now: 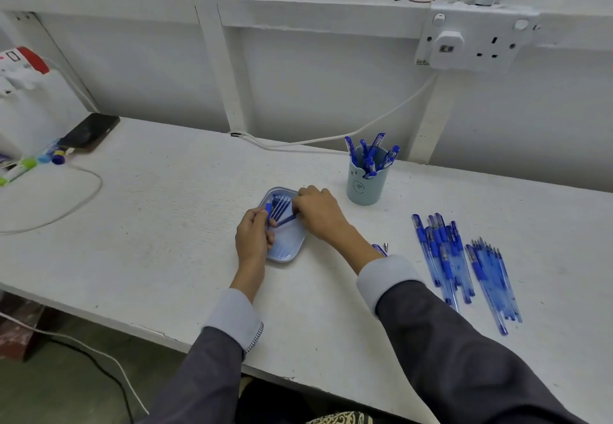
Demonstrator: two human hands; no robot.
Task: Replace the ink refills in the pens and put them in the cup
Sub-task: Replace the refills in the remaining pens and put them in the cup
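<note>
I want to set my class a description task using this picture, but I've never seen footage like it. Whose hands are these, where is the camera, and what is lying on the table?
There is no machine here. A person wears one camera on the head, and it looks down at their own two hands. The left hand grips a short blue pen piece. The right hand pinches a thin blue refill over a small blue tray, which holds more refills. On the white table stands a cup with pens in it. Loose pens lie in two piles to the right.
</note>
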